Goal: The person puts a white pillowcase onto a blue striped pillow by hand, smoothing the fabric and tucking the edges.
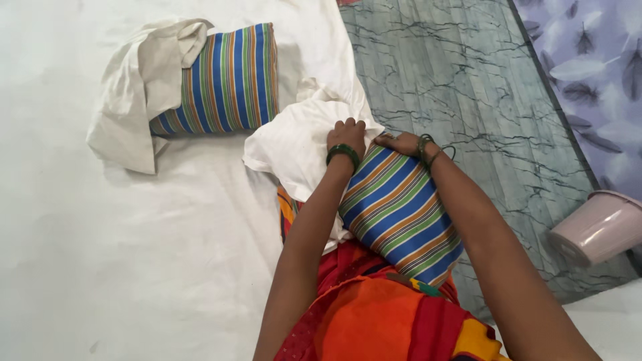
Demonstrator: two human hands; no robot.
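White pillowcase (294,144) bunched over top end of striped pillow (400,214), pillow propped against lap for support. Left hand (346,137) and right hand (400,142) both clenched on case edge at pillow's end. Second striped pillow (231,77), half-covered, lay well apart on bed sheet (134,267). Pink bucket (598,227) tipped on floor.

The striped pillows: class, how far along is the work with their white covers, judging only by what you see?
Neither looks finished. The far pillow on the white sheet has its white cover over one end only. In hand: the left hand and right hand grip the white cover at the top of the near pillow, most of whose stripes show. Both remain uncovered along most of their length.
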